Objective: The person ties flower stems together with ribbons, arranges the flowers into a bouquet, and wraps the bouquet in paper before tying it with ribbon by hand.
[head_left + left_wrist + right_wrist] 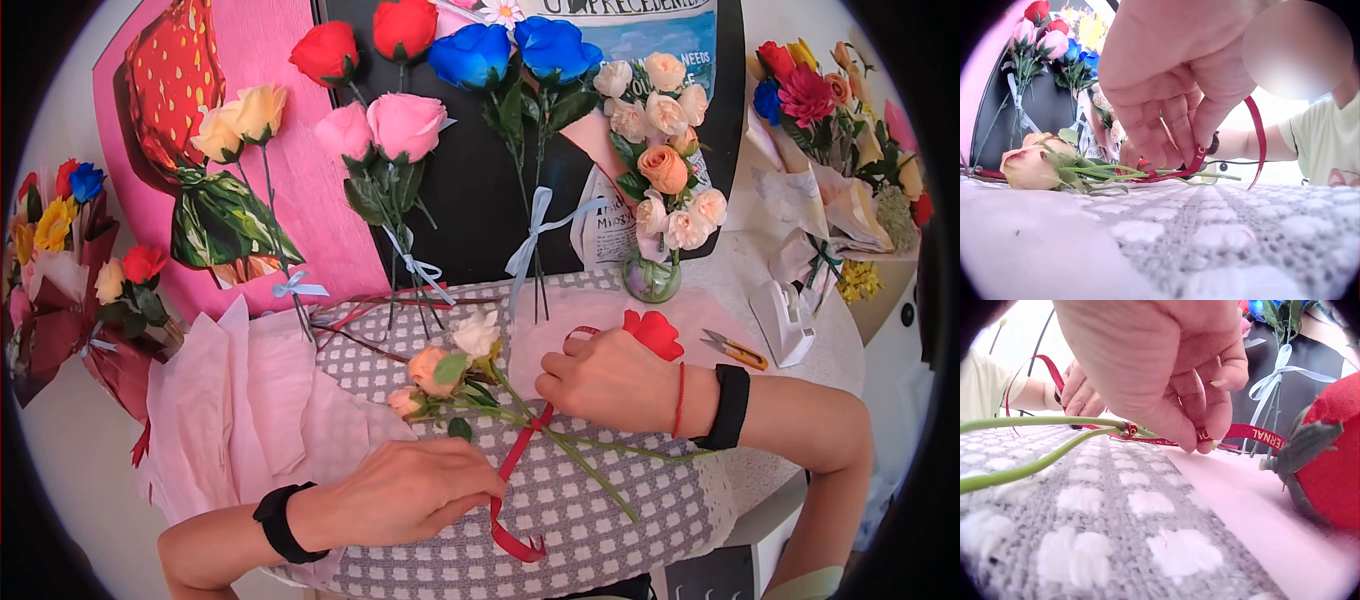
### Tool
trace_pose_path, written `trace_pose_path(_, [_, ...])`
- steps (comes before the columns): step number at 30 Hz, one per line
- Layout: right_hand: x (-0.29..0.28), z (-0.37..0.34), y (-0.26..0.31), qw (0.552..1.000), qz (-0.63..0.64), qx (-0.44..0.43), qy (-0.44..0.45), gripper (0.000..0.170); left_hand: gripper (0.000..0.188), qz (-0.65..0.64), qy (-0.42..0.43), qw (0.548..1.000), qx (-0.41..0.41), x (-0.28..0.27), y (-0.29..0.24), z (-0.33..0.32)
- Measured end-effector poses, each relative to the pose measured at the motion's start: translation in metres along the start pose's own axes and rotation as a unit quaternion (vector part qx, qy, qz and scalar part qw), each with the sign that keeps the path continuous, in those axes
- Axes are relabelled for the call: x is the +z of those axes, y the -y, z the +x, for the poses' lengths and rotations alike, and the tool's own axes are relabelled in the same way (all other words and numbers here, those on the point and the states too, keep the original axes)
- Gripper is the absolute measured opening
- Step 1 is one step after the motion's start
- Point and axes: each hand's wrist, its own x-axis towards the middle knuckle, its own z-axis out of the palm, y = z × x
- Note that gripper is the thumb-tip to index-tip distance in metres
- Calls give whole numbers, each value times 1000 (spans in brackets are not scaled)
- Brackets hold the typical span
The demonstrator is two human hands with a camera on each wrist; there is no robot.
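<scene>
Head view: open room on the checked cloth (400, 565), from crossed flower stems (597, 480) to the near edge; bounded by pink paper sheets (215, 420) at left, scissors (746, 354) at right. Pinching red ribbon (515, 455), wrapped around the stems, with left hand (410, 485) and right hand (620, 380). Left wrist view: gripping ribbon between thumb and fingers, near peach roses (1029, 167). Right wrist view: holding ribbon between thumb and fingertips, beside a red flower head (1335, 450).

white table (838, 345) under patterned cloth (620, 545) and white tape dispenser (790, 335)
</scene>
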Motion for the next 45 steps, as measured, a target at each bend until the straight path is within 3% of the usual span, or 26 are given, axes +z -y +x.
trace_pose_path(4, [-6, 5, 3, 999, 8, 23, -40, 13, 20, -60, -12, 996, -71, -3, -5, 5])
trace_pose_path(8, [-15, 5, 3, 996, 29, 35, -82, 14, 12, -121, -63, 989, -59, -3, -2, 10])
trace_pose_path(10, [-20, 4, 4, 994, 25, 32, -104, 14, 9, -237, -97, 960, -110, -1, -1, 14])
trace_pose_path(14, [-29, 0, 3, 987, 11, 1, -161, 15, 10, -340, -148, 921, -118, -2, 3, 27])
trace_pose_path(17, [-34, -3, 3, 980, 1, -20, -198, 15, 10, -363, -156, 909, -134, -8, 7, 35])
trace_pose_path(23, [-45, -1, 3, 966, -48, -41, -252, 17, 9, -382, -210, 896, -84, -12, 9, 49])
trace_pose_path(30, [-55, -2, -1, 965, -70, -40, -248, 17, 10, -349, -226, 905, -88, -26, -3, 54])
trace_pose_path(32, [-55, -3, -1, 963, -75, -35, -256, 17, 9, -361, -261, 895, -30, -27, -3, 56])
trace_pose_path(35, [-55, -3, -2, 961, -74, -34, -264, 16, 9, -376, -268, 887, -9, -28, 2, 56])
trace_pose_path(45, [-57, 2, -7, 946, -99, 13, -310, 11, 6, -358, -221, 906, -45, -13, 11, 56])
